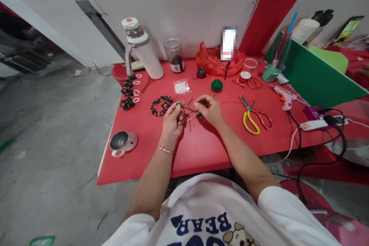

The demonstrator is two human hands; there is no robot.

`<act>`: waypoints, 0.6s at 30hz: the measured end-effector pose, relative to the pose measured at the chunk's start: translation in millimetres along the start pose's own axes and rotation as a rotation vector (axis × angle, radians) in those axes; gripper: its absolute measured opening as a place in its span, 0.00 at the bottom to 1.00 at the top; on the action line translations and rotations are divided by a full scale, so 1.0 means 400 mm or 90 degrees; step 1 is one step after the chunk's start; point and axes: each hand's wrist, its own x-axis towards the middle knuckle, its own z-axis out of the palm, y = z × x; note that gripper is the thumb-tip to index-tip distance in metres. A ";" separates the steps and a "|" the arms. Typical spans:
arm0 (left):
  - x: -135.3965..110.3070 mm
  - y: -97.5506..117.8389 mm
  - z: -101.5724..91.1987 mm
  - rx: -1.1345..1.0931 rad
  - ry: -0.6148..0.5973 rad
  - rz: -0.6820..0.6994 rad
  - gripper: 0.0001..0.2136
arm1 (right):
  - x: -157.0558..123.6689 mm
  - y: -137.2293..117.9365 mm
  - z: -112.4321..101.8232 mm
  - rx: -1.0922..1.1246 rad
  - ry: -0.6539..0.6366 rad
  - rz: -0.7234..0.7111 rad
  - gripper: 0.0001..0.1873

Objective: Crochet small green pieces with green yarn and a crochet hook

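Note:
My left hand (173,119) is closed, thumb and fingertips pinching a small loop of dark green yarn (186,108). Strands of this yarn run across to my right hand (211,110), whose thumb and forefinger are pinched together at the other end. A thin tool with a green handle (198,115), which looks like a crochet hook, shows below the strands beside my right fingers. Just left of my left hand lies a ring of crocheted multicolour yarn (157,111). A ball of green yarn (217,85) sits beyond my right hand.
Yellow-and-red-handled scissors (251,123) and a pink glue gun (285,98) lie right. A mug (123,142), crocheted pieces with pearl loops (127,103) and a tall bottle (148,57) stand left. Behind are a bag of pearls (182,87), a jar (174,55) and a red bag (211,65).

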 end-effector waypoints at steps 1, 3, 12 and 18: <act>-0.001 -0.003 0.002 0.007 -0.002 -0.004 0.16 | -0.003 -0.001 0.005 0.011 -0.036 0.020 0.13; -0.002 -0.008 0.007 0.033 0.002 -0.018 0.17 | -0.009 -0.001 0.016 0.024 -0.105 0.046 0.18; 0.009 -0.023 0.006 0.094 0.042 0.069 0.14 | -0.005 -0.005 0.009 0.046 -0.132 0.048 0.11; 0.003 -0.005 0.007 0.296 0.075 0.229 0.03 | 0.024 -0.009 -0.038 0.147 0.003 0.081 0.18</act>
